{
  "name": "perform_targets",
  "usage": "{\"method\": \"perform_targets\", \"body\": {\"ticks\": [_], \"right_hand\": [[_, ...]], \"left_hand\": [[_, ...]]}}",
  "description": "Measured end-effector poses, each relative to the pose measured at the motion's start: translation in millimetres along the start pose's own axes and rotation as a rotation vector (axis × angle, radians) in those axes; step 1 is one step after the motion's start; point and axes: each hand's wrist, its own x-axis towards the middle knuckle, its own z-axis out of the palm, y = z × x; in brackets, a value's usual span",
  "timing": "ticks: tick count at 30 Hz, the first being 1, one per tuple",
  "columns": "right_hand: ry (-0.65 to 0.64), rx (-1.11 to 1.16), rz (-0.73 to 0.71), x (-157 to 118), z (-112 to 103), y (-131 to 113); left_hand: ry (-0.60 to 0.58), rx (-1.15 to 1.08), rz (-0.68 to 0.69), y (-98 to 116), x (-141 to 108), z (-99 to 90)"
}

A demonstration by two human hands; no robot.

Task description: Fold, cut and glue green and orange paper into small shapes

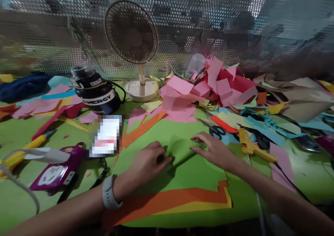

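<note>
My left hand (147,164), with a grey watch band (111,192) on its wrist, has its fingers curled in a pinch at the left end of a small green piece of paper (180,151). That piece is raised and bent, casting a shadow below. My right hand (215,149) is at its right end, thumb and fingers apart; whether the fingertips touch it is hard to see. Under both hands lies a larger green sheet (195,177), with orange paper (167,201) and yellow paper (198,207) showing along its near edge.
A yellow glue gun (254,147) and scissors (217,131) lie at the right. Leftward are a phone (106,135), a purple device (61,168) and a dark bottle (95,93). A fan (133,34) stands behind, beside heaped pink scraps (180,90).
</note>
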Motion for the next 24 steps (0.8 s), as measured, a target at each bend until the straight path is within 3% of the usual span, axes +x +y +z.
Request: {"method": "perform_targets", "body": {"ticks": [3,7,10,16,20,24], "right_hand": [[0.059,-0.06,-0.167,-6,1,-6],[-0.197,-0.087,-0.372,-14,7,-12],[-0.305,-0.073,-0.364,-18,16,-12],[-0.342,-0.059,-0.309,-22,23,-10],[-0.386,-0.079,-0.3,-20,18,-13],[-0.44,-0.1,-0.285,-18,12,-16]], "left_hand": [[-0.023,-0.002,-0.047,-4,-1,-2.2],[-0.022,-0.017,-0.08,-6,-1,-2.4],[-0.016,-0.018,-0.106,-7,2,-3.6],[-0.004,0.079,-0.153,-9,4,-3.3],[0.091,0.274,0.013,-5,-5,2.4],[-0.008,0.465,0.219,-1,-17,11.0]]}}
